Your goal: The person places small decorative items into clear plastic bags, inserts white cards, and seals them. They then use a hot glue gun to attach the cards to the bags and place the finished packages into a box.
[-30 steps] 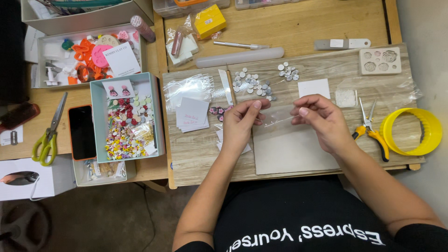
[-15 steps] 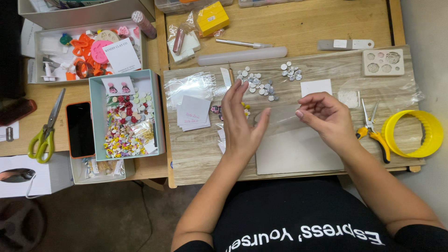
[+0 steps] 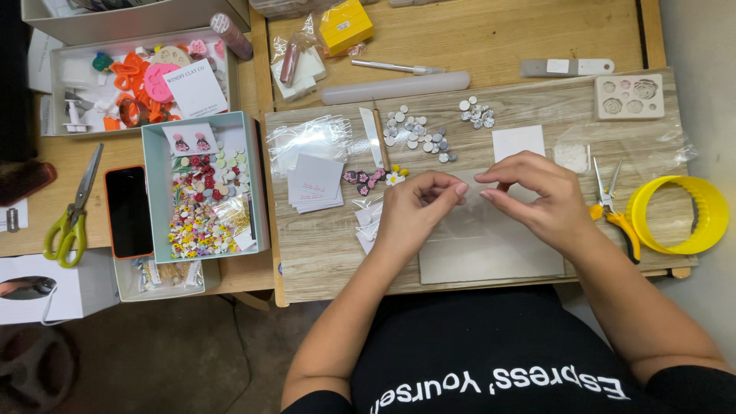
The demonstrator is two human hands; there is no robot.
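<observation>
Head view, looking straight down on a wood-grain work board [image 3: 322,253] laid across a wooden table. Left hand [image 3: 410,215] and right hand [image 3: 537,195] meet above a pale grey work mat [image 3: 491,253], fingertips facing each other and nearly touching. In each hand the thumb and forefinger are pressed together in a pinch, the other fingers curled loosely behind. Whatever is pinched between them is too small or too transparent to make out; its long axis and heading cannot be told. The pinch point lies over the upper edge of the mat, near the middle of the board.

Just beyond the left hand lie small flower pieces [image 3: 368,178] in pink, dark and yellow, beside a stack of white cards [image 3: 314,182] and clear plastic bags [image 3: 307,138]. Farther back sit scattered grey and white discs [image 3: 418,134]. A thin wooden-handled tool [image 3: 381,142] lies with its long axis running away from the person. A clear rolling rod [image 3: 395,87] lies crosswise beyond the board.

Right of the right hand, orange-handled pliers [image 3: 613,207] point away from the person, next to a yellow ring cutter [image 3: 678,215]. A silicone mould [image 3: 629,96] sits at the far right corner. Left of the board stand a teal box [image 3: 257,184] of small coloured pieces, a dark phone [image 3: 129,211] and green-handled scissors [image 3: 73,215].
</observation>
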